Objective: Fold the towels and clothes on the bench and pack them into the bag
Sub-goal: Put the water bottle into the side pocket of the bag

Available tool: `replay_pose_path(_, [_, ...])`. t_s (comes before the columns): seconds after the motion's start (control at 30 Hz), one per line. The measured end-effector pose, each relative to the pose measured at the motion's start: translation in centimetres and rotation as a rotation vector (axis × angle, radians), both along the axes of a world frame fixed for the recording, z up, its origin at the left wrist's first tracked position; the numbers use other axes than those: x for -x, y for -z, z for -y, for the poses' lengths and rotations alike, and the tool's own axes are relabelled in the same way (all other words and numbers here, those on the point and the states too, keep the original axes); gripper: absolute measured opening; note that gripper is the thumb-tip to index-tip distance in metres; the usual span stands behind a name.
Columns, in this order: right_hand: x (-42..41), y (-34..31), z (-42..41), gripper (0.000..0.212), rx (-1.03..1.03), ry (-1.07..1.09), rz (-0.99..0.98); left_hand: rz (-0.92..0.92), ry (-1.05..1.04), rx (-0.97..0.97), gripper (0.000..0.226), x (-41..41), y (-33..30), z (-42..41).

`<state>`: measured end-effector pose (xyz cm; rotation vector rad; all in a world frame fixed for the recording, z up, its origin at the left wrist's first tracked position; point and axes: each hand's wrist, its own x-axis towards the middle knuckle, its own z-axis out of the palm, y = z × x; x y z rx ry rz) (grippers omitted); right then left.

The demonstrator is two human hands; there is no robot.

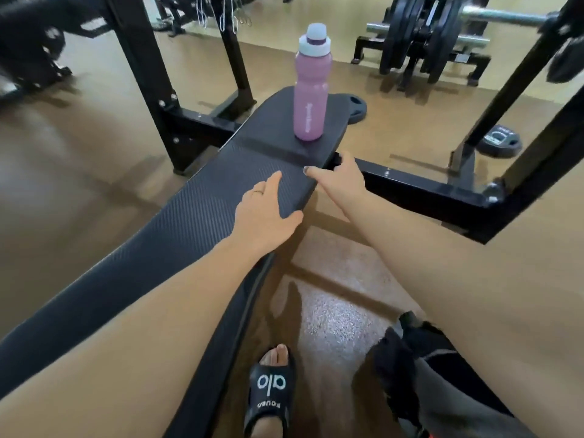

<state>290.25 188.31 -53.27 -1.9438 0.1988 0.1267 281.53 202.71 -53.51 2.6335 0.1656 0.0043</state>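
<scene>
Hands: left (pixel 268 213) and right (pixel 341 181), both slack-fingered, one bench (pixel 177 222), one bottle (pixel 311 90).

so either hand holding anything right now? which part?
Nothing held. Left hand lies flat on the bench; right hand reaches open past its edge.

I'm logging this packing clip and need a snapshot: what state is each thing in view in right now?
bench: padded top bare of towels or clothes where visible
water bottle: upright on the bench's far end, cap on
left hand: fingers straight, flat on the bench pad
right hand: fingers extended at the bench edge, holding nothing
dark bag: on the floor at lower right, partly hidden by the right arm
</scene>
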Motion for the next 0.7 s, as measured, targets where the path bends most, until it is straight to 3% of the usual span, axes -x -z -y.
replay_pose_path(0.07, [-4.5,1.2,-1.1,0.090,0.045,0.025,0.094,0.054,0.017,-0.073,0.090,-4.6,1.7,-0.2])
replay_pose_path(0.17, [-10.3,3.1,-1.9,0.111,0.155,0.053,0.200,0.111,0.056,-0.191,0.081,-9.2,5.1,-0.1])
replay_pose_path(0.3, [-16.3,5.4,-4.1,0.116,0.165,0.084,0.206,0.256,0.034,-0.332,0.074,-10.9,7.8,0.4])
replay_pose_path(0.47, [-17.9,6.4,-6.0,0.085,0.323,0.205,0.314,0.272,0.038,-0.301,0.074,-10.9,8.1,0.2])
replay_pose_path(0.7, [-9.8,5.6,-4.0,0.068,0.091,0.126,0.240,0.163,0.122,-0.193,0.068,-7.5,7.1,0.2])
